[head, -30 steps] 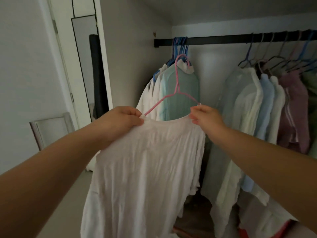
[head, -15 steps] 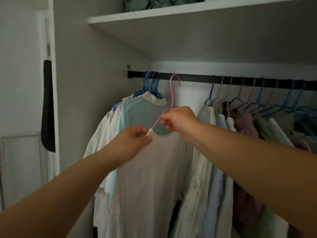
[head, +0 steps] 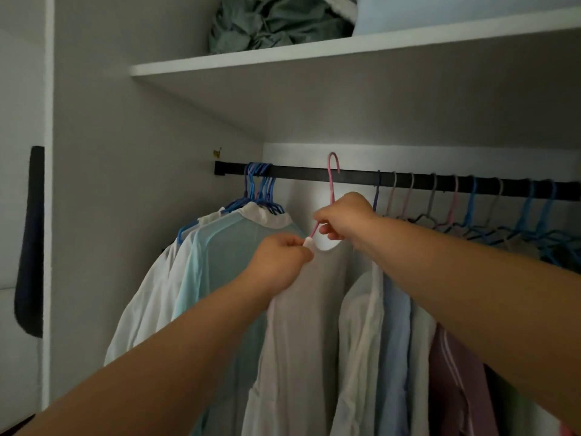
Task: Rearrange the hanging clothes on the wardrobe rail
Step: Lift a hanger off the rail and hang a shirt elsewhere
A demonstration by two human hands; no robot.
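Note:
A white shirt [head: 301, 325] hangs on a pink hanger [head: 331, 180] whose hook is at the black wardrobe rail [head: 301, 173], in the gap between two groups of clothes. My left hand [head: 279, 259] pinches the shirt's left shoulder at the hanger's end. My right hand [head: 345, 220] grips the hanger's neck and the collar. Whether the hook rests on the rail I cannot tell. To the left hang a pale green shirt [head: 220, 272] and white garments on blue hangers [head: 261, 187].
Right of the gap hang several shirts: white, light blue [head: 394, 357], mauve [head: 456, 388], on mixed hangers. A white shelf [head: 314, 55] above holds a bundled green cloth [head: 273, 25]. The wardrobe side wall [head: 125, 215] stands left, with a dark object [head: 30, 240] beyond.
Both hands have lifted the white shirt on its pink hanger up and toward the rail. The hook now reaches the rail's height, and the view has tilted upward.

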